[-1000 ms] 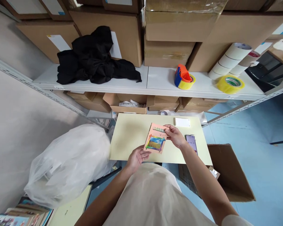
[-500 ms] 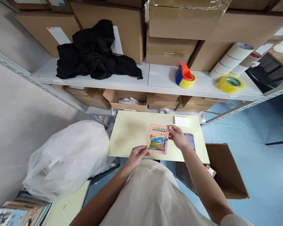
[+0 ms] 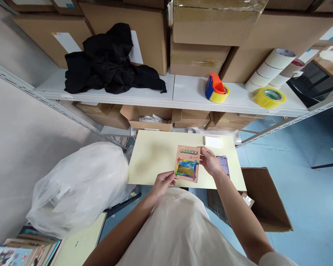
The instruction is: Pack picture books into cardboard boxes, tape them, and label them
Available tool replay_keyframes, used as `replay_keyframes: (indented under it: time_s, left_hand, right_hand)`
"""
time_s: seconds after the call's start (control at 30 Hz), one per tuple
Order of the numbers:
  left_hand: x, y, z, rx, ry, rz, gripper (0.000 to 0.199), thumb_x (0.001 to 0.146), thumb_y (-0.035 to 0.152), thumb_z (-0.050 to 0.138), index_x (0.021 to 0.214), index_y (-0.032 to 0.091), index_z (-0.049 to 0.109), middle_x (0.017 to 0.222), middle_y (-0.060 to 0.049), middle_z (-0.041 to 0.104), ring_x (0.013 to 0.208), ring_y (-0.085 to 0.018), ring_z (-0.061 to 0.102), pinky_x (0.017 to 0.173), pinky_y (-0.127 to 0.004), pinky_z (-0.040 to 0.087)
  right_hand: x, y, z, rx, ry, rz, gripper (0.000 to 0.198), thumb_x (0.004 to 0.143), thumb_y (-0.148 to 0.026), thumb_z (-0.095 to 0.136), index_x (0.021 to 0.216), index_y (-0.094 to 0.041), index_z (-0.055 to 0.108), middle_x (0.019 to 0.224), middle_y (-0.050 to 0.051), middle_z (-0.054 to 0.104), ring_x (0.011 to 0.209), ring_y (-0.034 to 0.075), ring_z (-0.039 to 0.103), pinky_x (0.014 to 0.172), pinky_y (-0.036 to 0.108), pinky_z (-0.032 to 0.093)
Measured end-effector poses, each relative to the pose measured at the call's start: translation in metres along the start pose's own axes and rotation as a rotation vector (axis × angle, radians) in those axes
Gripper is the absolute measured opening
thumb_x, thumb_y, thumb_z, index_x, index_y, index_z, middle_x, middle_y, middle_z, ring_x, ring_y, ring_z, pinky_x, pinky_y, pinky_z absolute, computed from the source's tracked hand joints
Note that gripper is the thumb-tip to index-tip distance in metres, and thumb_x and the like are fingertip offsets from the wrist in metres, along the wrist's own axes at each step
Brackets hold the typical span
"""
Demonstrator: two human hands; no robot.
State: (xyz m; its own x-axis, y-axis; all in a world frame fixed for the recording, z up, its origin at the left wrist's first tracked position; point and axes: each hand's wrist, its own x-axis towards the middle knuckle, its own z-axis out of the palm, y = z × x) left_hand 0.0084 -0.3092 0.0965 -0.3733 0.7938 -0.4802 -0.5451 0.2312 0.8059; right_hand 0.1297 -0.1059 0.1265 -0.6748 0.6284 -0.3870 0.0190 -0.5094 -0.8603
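Currently, the fingers (image 3: 171,177) of the left hand (image 3: 160,186) pinch the lower left corner of one small book (image 3: 187,164), centre of frame; the right hand (image 3: 210,161) has its fingers bent in, gripping the upper right edge. Book is held over the table (image 3: 152,155), cover up. Title: Chinese characters, last three legible as 的故事; smaller line below too small to read. Cover picture: yellow field, blue sky, coloured frame.

Right of the book: one phone (image 3: 223,165), digits on screen not surely legible. Above it: one white pad (image 3: 213,141), no print made out.

Shelf (image 3: 188,88), across the upper frame: two handwritten edge marks, illegible. On it: one orange-and-blue tape dispenser (image 3: 217,88); one yellow tape roll (image 3: 269,98), print on its green core unreadable; two stacks of pale rolls (image 3: 266,70), exact count uncertain; one black cloth (image 3: 111,62), flanked by two white labels (image 3: 67,42) on cartons (image 3: 39,35).

Left: one translucent bag (image 3: 80,184). Lower left corner: several books (image 3: 22,249). Lower right: one large open carton (image 3: 269,199).
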Motion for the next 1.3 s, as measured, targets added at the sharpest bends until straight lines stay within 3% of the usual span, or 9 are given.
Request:
replay_keyframes:
  time_s: [0.17,0.23,0.33,0.5,0.6,0.73,0.83,1.03,1.3]
  left_hand:
    - [-0.004,0.000,0.008,-0.166,-0.083,-0.091,0.032,0.063,0.042,0.077,0.068,0.015,0.062,0.056,0.005,0.047,0.050,-0.005,0.040,0.068,-0.026,0.046]
    - [-0.007,0.000,0.013,-0.210,-0.136,-0.150,0.031,0.063,0.041,0.077,0.072,0.014,0.065,0.057,0.004,0.048,0.049,-0.004,0.038,0.067,-0.025,0.046]
    - [-0.009,0.000,0.019,-0.235,-0.176,-0.200,0.030,0.065,0.041,0.076,0.074,0.013,0.068,0.061,0.002,0.054,0.048,-0.003,0.039,0.066,-0.025,0.046]
    - [-0.007,-0.002,0.017,-0.214,-0.062,-0.145,0.031,0.058,0.033,0.080,0.081,0.014,0.069,0.082,-0.007,0.068,0.076,-0.016,0.062,0.078,-0.030,0.048]
    - [-0.005,0.001,0.007,-0.252,0.036,-0.102,0.029,0.060,0.035,0.076,0.079,0.016,0.065,0.084,-0.008,0.070,0.086,-0.022,0.065,0.082,-0.035,0.049]
    - [-0.005,0.005,-0.008,-0.247,0.074,-0.059,0.038,0.067,0.047,0.067,0.088,0.016,0.064,0.086,-0.010,0.071,0.084,-0.024,0.068,0.079,-0.038,0.050]
    - [-0.003,0.006,-0.012,-0.113,0.079,0.005,0.045,0.065,0.049,0.071,0.094,0.015,0.065,0.088,-0.010,0.072,0.083,-0.023,0.068,0.080,-0.036,0.050]
    - [0.001,0.003,-0.008,0.135,0.062,0.077,0.036,0.064,0.042,0.076,0.086,0.014,0.069,0.080,-0.009,0.072,0.075,-0.020,0.067,0.079,-0.035,0.051]
    - [0.002,0.007,-0.004,0.149,0.100,0.069,0.030,0.065,0.040,0.074,0.081,0.016,0.070,0.077,-0.007,0.072,0.065,-0.018,0.067,0.071,-0.032,0.052]
  right_hand:
    - [-0.002,0.009,0.013,0.085,-0.107,0.017,0.043,0.061,-0.040,0.077,0.098,-0.028,0.061,0.094,0.002,0.069,0.083,0.020,0.064,0.069,0.032,0.050]
    - [-0.002,0.013,0.019,0.143,-0.196,0.063,0.053,0.062,-0.039,0.077,0.110,-0.031,0.058,0.107,0.002,0.066,0.093,0.022,0.063,0.076,0.035,0.050]
    - [0.000,0.018,0.022,0.187,-0.264,0.079,0.049,0.065,-0.041,0.075,0.110,-0.032,0.058,0.112,0.002,0.063,0.095,0.022,0.063,0.079,0.037,0.050]
    - [0.009,0.015,0.015,0.106,-0.178,0.054,0.030,0.065,-0.042,0.076,0.088,-0.027,0.063,0.079,-0.002,0.065,0.070,0.013,0.061,0.070,0.031,0.050]
    - [0.012,0.008,0.007,0.035,-0.124,0.048,0.031,0.063,-0.042,0.077,0.087,-0.026,0.064,0.076,-0.002,0.064,0.068,0.012,0.059,0.068,0.030,0.050]
    - [0.013,0.003,0.000,-0.025,-0.064,0.045,0.033,0.061,-0.041,0.077,0.087,-0.025,0.065,0.076,-0.002,0.064,0.068,0.012,0.058,0.068,0.031,0.050]
    - [0.013,0.002,-0.002,-0.066,-0.045,0.045,0.035,0.062,-0.042,0.077,0.089,-0.025,0.066,0.077,-0.001,0.065,0.069,0.013,0.059,0.066,0.031,0.050]
    - [0.011,0.002,0.000,-0.108,0.039,0.025,0.038,0.061,-0.041,0.077,0.093,-0.025,0.066,0.077,-0.001,0.066,0.066,0.012,0.059,0.064,0.030,0.050]
    - [0.008,0.003,-0.002,-0.106,0.055,0.024,0.035,0.065,-0.043,0.075,0.093,-0.025,0.065,0.081,0.000,0.067,0.069,0.013,0.060,0.064,0.030,0.051]
